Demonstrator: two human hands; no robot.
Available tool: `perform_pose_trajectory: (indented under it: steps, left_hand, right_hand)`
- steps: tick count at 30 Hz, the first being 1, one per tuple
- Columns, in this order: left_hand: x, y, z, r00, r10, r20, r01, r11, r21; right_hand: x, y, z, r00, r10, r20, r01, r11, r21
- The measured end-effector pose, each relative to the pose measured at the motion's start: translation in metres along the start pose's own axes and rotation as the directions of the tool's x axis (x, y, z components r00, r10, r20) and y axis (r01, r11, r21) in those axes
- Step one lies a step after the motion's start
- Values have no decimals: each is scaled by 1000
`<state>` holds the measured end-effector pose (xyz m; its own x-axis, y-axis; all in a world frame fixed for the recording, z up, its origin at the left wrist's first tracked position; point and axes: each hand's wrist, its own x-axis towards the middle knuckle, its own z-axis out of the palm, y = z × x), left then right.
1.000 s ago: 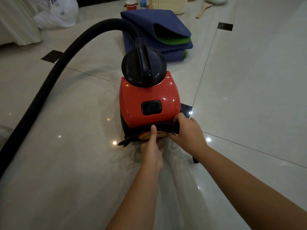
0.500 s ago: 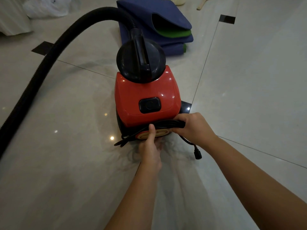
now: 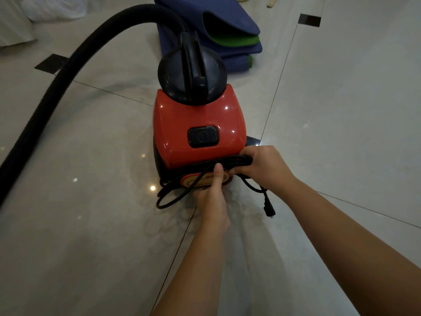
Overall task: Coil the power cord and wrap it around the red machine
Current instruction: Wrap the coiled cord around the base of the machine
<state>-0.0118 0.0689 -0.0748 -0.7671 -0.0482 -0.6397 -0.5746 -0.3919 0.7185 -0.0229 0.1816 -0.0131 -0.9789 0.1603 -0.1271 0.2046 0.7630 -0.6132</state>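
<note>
Pale glossy floor tiles [image 3: 341, 110] with small dark inset squares filled the view. A red machine [image 3: 198, 124] with a black domed top stood on them at centre. Its black hose [image 3: 68, 71] arced away to the left. A folded blue mat [image 3: 218, 21] lay behind it, and a white bag [image 3: 57, 8] sat at the far left.

Both bare arms reached in from below to the machine's near, lower edge. The right hand [image 3: 266, 169] gripped a bundle of black cord [image 3: 230, 161], with the fingers curled round several gathered strands. It held them against the machine's lower right corner, seemingly to keep the coil together while it was seated there.

The left hand [image 3: 211, 199] sat just beside it. Its thumb [image 3: 218, 173] pointed straight up and pressed on the cord where it crossed a yellow label [image 3: 196, 182] on the base. This probably pinned the strands so they would not slip. The other left fingers were tucked under the hand, so it could not be told whether they were spread or closed.

The bundle ran from the right fingers leftward to the thumb tip. Slack loops [image 3: 166, 201] spilled onto the floor left of the thumb. The plug [image 3: 268, 209] lay on the floor below the right wrist, apart from both hands. By the look of it, the coil was gathered but not yet wound round the machine.
</note>
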Motion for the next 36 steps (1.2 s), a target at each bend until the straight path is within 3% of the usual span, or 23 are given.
perform_pose_trajectory:
  steps: [9,15,27,32,36]
  left_hand:
    - [2,2,-7,998,-49,44,52,996,-69]
    - [1,4,-6,998,-56,41,59,995,-79]
    - [-1,5,-5,997,-71,7,71,997,-23]
    - [-5,8,-11,993,-71,95,76,996,-55]
    - [-8,4,-14,998,-26,58,31,997,-77]
  right_hand:
    - [-3,-3,15,998,70,-3,-70,997,29]
    - [-8,-3,17,999,36,-35,-32,992,123]
    - [2,-9,22,954,297,28,-294,921,255]
    - [5,-9,16,948,312,66,-318,913,256]
    - [4,-8,17,954,294,54,-299,929,217]
